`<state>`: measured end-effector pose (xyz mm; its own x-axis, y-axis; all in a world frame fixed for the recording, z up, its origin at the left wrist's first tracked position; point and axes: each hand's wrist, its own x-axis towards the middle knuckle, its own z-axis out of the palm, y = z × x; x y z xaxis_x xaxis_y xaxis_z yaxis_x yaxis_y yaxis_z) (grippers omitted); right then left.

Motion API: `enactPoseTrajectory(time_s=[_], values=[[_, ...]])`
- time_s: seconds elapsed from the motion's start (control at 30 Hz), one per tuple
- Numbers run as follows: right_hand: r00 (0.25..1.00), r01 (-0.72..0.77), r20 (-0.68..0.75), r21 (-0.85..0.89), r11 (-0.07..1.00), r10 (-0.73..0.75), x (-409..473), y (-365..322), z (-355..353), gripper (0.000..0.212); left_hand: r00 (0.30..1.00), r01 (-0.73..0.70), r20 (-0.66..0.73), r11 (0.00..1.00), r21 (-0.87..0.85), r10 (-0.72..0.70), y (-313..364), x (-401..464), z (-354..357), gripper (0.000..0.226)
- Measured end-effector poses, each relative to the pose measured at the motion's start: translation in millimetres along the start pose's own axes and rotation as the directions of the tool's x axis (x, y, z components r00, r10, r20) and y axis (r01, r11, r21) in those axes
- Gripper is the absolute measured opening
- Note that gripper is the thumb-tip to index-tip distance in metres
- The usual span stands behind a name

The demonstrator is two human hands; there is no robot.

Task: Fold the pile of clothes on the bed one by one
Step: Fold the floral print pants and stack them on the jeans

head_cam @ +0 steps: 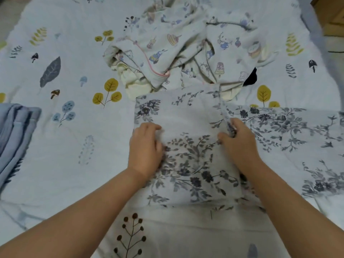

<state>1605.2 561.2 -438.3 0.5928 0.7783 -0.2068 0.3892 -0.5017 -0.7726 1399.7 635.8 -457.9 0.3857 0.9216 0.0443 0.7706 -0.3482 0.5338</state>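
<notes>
A white garment with a grey-blue floral print (188, 120) lies spread in front of me on the bed, reaching off to the right. My left hand (146, 151) grips its left edge with curled fingers. My right hand (237, 144) pinches a raised fold of the same garment near its middle. Behind it sits the pile of unfolded clothes (178, 43), pale with cartoon prints, with cream pieces (130, 77) and a dark piece (251, 77) showing at its near edge.
The bed sheet (74, 71) is pale blue with leaves and mushrooms. A stack of folded light-blue clothes (14, 127) lies at the left edge. A brown box or furniture corner (333, 17) shows at the top right.
</notes>
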Motion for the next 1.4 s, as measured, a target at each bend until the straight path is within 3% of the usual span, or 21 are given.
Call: enactPoseTrajectory(time_s=[0.07,0.13,0.23,0.33,0.47,0.6,0.67,0.73,0.8,0.87,0.9,1.0,1.13,1.2,1.27,1.33,1.4], values=[[0.997,-0.071,0.013,-0.167,0.983,0.075,4,12,-15,0.02,0.999,0.007,-0.039,0.994,0.108,-0.003,-9,-1,6,0.041],[0.966,-0.217,0.067,-0.32,0.922,0.251,5,27,-18,0.037,0.999,0.012,0.035,0.971,0.238,-0.021,-16,-10,16,0.047],[0.92,-0.301,0.134,-0.357,0.884,0.367,1,43,-9,0.045,0.939,0.183,0.234,0.942,0.281,-0.252,-22,-23,32,0.057],[0.933,-0.281,0.12,-0.35,0.894,0.34,0,43,-7,0.044,0.924,0.275,0.199,0.93,0.245,-0.326,-21,-26,33,0.062],[0.95,-0.285,-0.015,-0.445,0.849,0.311,-5,42,-17,0.039,0.967,0.094,0.195,0.937,0.337,-0.167,-32,-33,34,0.064],[0.912,-0.238,0.057,-0.734,0.636,0.407,-17,44,-12,0.035,0.873,-0.142,0.48,0.899,0.415,-0.084,-41,-53,43,0.089],[0.947,-0.184,0.012,-0.801,0.569,0.322,-11,38,-9,0.037,0.844,-0.162,0.531,0.909,0.383,-0.073,-44,-54,44,0.092],[0.992,-0.086,-0.014,-0.813,0.576,0.128,0,29,-2,0.045,0.889,-0.166,0.457,0.93,0.327,-0.002,-44,-46,37,0.09],[0.999,0.03,0.003,-0.745,0.666,-0.041,9,17,11,0.056,0.973,-0.074,0.231,0.975,0.21,0.025,-41,-30,28,0.072],[0.988,0.153,0.104,-0.701,0.697,-0.112,16,14,28,0.065,0.982,0.155,0.105,0.986,0.053,-0.16,-43,-3,24,0.054],[0.972,0.232,0.19,-0.713,0.662,-0.137,19,20,36,0.067,0.963,0.257,0.086,0.966,-0.031,-0.254,-44,15,25,0.049],[0.909,0.41,0.393,-0.776,0.479,-0.14,30,59,41,0.067,0.883,0.466,0.163,0.862,-0.199,-0.439,-48,61,23,0.04],[0.966,0.183,0.249,-0.851,0.493,0.071,34,67,40,0.067,0.846,0.513,0.295,0.827,-0.231,-0.443,-59,85,19,0.03],[0.974,0.201,0.227,-0.808,0.553,-0.023,20,47,56,0.064,0.844,0.51,0.324,0.828,-0.235,-0.428,-62,87,17,0.03],[0.913,0.409,0.297,-0.676,0.613,-0.281,-7,28,73,0.059,0.833,0.526,0.346,0.813,-0.249,-0.433,-63,87,16,0.029],[0.747,0.661,0.471,-0.448,0.603,-0.469,-43,18,91,0.057,0.824,0.542,0.354,0.798,-0.263,-0.442,-63,87,13,0.031],[0.537,0.832,0.653,-0.306,0.463,-0.534,-71,17,108,0.062,0.821,0.542,0.369,0.798,-0.265,-0.435,-63,88,10,0.032]])
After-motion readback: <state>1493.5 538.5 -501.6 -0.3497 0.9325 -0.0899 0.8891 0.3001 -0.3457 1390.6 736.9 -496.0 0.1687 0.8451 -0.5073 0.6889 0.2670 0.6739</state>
